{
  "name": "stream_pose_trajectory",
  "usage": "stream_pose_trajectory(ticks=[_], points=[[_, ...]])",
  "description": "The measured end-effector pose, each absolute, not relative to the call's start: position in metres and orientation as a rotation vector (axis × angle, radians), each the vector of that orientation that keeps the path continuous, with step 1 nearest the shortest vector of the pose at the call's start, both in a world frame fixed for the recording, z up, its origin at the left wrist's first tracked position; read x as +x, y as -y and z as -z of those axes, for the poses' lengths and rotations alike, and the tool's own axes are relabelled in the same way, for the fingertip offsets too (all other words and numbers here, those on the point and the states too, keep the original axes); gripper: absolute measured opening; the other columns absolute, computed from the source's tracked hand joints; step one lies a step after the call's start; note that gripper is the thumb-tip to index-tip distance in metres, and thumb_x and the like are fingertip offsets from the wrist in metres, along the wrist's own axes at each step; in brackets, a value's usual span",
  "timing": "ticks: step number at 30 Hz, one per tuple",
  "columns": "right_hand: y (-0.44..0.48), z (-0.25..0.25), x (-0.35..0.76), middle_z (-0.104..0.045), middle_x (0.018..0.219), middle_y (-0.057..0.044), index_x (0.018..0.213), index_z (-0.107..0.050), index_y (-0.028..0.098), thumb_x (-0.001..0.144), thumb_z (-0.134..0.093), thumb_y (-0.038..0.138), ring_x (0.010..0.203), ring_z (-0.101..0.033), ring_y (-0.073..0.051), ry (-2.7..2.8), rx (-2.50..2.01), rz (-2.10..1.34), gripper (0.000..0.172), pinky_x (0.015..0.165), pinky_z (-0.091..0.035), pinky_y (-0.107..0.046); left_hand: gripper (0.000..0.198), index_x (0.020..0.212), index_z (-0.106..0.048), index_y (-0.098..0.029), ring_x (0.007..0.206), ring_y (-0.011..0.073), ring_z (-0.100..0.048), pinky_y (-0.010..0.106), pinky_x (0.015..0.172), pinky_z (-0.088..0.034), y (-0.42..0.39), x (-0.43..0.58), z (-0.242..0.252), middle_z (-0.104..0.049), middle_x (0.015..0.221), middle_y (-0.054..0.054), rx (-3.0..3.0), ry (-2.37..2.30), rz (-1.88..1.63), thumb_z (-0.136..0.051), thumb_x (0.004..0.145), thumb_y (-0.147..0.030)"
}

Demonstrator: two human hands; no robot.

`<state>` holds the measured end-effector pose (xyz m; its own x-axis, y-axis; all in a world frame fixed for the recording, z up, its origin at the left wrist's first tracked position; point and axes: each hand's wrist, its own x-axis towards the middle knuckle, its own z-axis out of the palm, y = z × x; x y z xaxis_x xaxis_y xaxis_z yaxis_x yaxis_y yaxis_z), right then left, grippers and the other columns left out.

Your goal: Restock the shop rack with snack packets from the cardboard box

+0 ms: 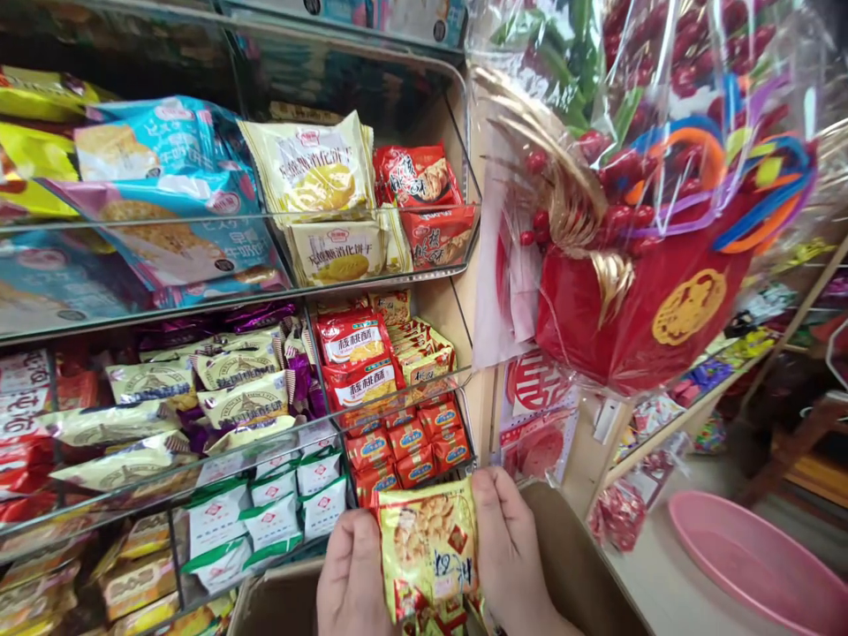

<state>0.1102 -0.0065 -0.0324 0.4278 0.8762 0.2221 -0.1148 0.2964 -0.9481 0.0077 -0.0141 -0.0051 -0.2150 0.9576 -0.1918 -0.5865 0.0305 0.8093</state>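
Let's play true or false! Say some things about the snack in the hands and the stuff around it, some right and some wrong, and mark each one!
1. The left hand and right hand hold a yellow packet. True.
2. The basin is blue. False: the basin is pink.
3. The red container is wrapped in clear plastic. True.
4. The green-edged packets sit above the blue packets. False: the green-edged packets are lower than the blue packets.
5. A brown box is below the yellow packet. True.
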Motion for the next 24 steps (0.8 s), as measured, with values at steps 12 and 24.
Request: stream_pose_trajectory(ticks=[12, 24], points=[[-0.005, 0.021, 0.103, -0.051, 0.069, 0.002, 0.072, -0.045, 0.019, 0.081, -0.044, 0.055, 0.065, -0.047, -0.011, 0.721, -0.967, -0.876, 0.036, 0.060, -0.043, -0.019, 0.026, 0.086, -0.060, -0.024, 0.039, 0.0034, -0.045, 0.013, 0.035, -0.032, 0.008, -0.001, 0.005, -0.059, 0.062, -0.006, 0.452, -0.970, -1.494, -0.066, 0.068, -0.042], [-0.007, 0.040, 0.106, -0.052, 0.068, -0.001, 0.077, -0.048, 0.019, 0.088, -0.035, 0.046, 0.063, -0.052, -0.013, 0.935, -1.058, -0.766, 0.031, 0.058, -0.046, -0.022, 0.036, 0.077, -0.062, -0.020, 0.068, 0.0151, -0.061, 0.027, 0.072, -0.048, 0.015, 0.015, 0.038, -0.068, 0.072, 0.001, 0.477, -0.988, -1.428, -0.076, 0.054, -0.044]])
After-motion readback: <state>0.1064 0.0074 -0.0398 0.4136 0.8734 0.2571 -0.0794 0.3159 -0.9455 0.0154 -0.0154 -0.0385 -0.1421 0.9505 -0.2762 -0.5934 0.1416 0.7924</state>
